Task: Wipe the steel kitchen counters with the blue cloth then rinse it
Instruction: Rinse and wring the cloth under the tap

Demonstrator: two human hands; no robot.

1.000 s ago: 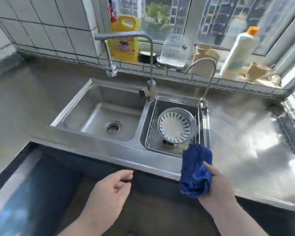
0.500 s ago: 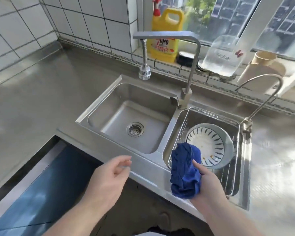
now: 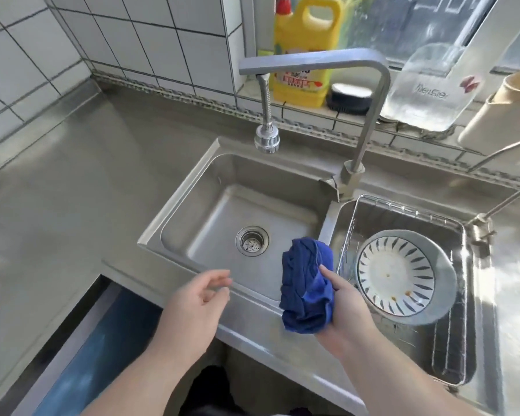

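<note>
My right hand (image 3: pixel 347 307) grips the bunched blue cloth (image 3: pixel 306 283) above the front right corner of the left sink basin (image 3: pixel 210 205). My left hand (image 3: pixel 197 304) hovers over the sink's front rim, fingers loosely apart and holding nothing. The tall steel tap (image 3: pixel 312 63) arches over the left basin, with its nozzle (image 3: pixel 267 141) above the back of the basin; no water runs. The steel counter (image 3: pixel 66 181) stretches to the left of the sink.
A wire rack (image 3: pixel 451 349) in the right basin holds a striped bowl (image 3: pixel 403 274). A second thin faucet (image 3: pixel 493 211) stands at the right. On the window sill stand a yellow detergent jug (image 3: pixel 305 49), a black brush (image 3: pixel 348 97) and a clear bottle (image 3: pixel 427 85).
The view has swung left and closer to the sink. My right hand has carried the cloth from the right basin's front edge toward the left basin. My left hand has risen over the rim.
</note>
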